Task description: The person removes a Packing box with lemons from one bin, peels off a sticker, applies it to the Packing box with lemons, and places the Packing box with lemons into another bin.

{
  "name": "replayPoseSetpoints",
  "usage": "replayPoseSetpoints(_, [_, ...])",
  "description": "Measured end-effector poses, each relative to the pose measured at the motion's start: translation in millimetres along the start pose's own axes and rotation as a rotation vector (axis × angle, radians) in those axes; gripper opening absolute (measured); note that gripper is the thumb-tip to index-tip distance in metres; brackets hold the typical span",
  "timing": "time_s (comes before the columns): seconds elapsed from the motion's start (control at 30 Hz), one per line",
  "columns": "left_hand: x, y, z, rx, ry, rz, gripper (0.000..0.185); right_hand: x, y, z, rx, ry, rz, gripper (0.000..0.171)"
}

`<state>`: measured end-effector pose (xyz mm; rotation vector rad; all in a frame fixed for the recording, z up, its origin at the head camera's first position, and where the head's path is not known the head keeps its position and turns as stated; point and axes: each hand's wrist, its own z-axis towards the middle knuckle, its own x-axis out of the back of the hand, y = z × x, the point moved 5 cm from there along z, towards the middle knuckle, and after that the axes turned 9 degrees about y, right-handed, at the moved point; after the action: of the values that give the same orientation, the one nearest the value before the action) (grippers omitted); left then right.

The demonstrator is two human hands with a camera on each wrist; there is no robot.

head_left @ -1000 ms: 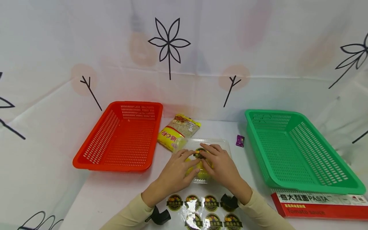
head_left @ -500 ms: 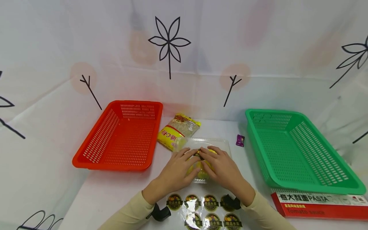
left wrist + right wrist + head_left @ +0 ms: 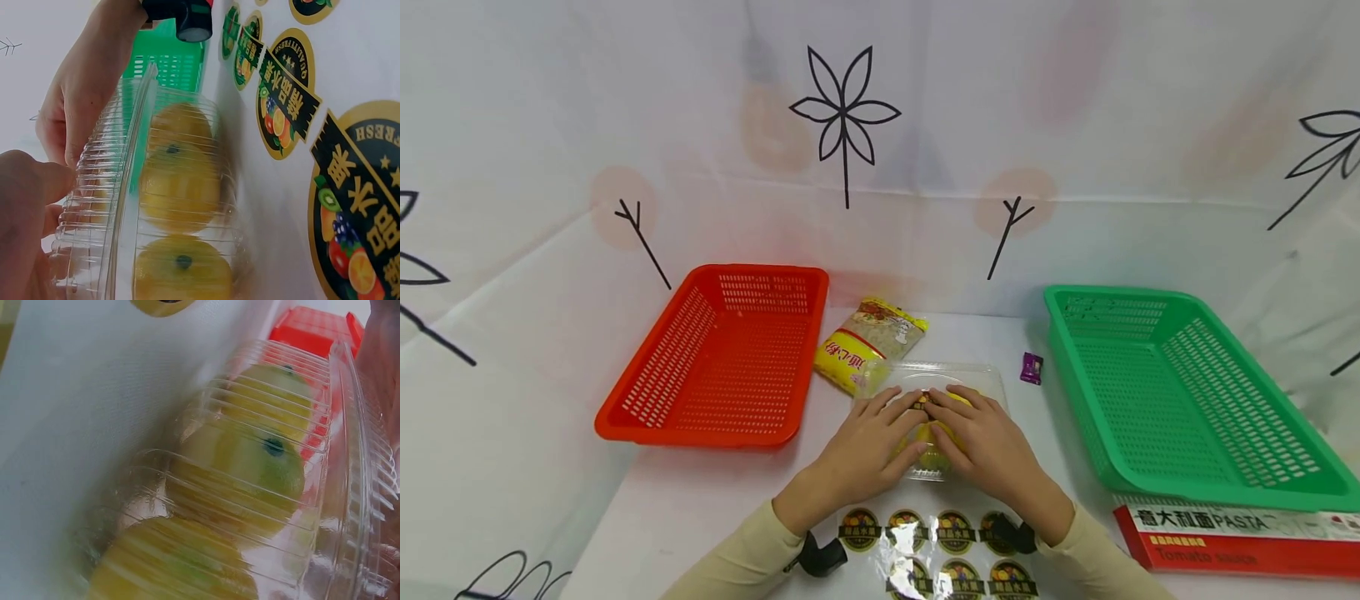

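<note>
A clear plastic clamshell box (image 3: 981,377) sits on the table, lid down. Inside show round yellow fruits (image 3: 181,187) with dark stem ends. On the lid is a dark round sticker (image 3: 922,401), mostly covered by fingertips. My left hand (image 3: 859,446) lies over the lid's left part, fingers spread and touching the sticker area. From the other side my right hand (image 3: 996,446) does the same, its fingertips almost meeting the left ones. Just in front of the box lies a sheet of matching fruit stickers (image 3: 955,531), partly under my wrists.
A red basket (image 3: 718,435) stands at the left and a green basket (image 3: 1150,492) at the right. Behind the box are a yellow food bag (image 3: 868,342) and a small purple packet (image 3: 1032,367). A red pasta box (image 3: 1240,546) lies before the green basket.
My right fingers have drawn back slightly toward me over the lid, uncovering less of the sticker. My left hand stays almost in place, and the box has not moved.
</note>
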<state>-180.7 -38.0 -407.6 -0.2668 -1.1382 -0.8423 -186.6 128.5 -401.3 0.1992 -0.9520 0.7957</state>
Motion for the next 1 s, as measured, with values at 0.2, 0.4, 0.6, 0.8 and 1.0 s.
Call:
replayPoseSetpoints(0.2, [-0.1,0.1,-2.0,0.006,0.005,0.009,0.046,2.5,-3.0,-5.2,0.010,0.034,-0.013,0.031])
replayPoseSetpoints(0.4, [1.9,0.5,-1.8,-0.011,0.033,0.010,0.043,4.1,-5.2,-10.2,0.040,0.094,-0.009,0.029])
replayPoseSetpoints(0.6, [2.4,0.2,0.9,-0.015,0.053,0.019,0.042,5.2,-2.5,-10.5,0.056,0.162,-0.023,0.029])
replayPoseSetpoints(0.8, [2.4,1.2,1.9,-0.029,0.065,0.037,0.040,5.0,-1.7,-13.9,0.074,0.243,-0.030,0.028])
replayPoseSetpoints(1.0, [2.6,0.9,1.5,-0.033,0.071,0.033,0.038,3.3,-2.2,-14.9,0.102,0.302,-0.008,0.029])
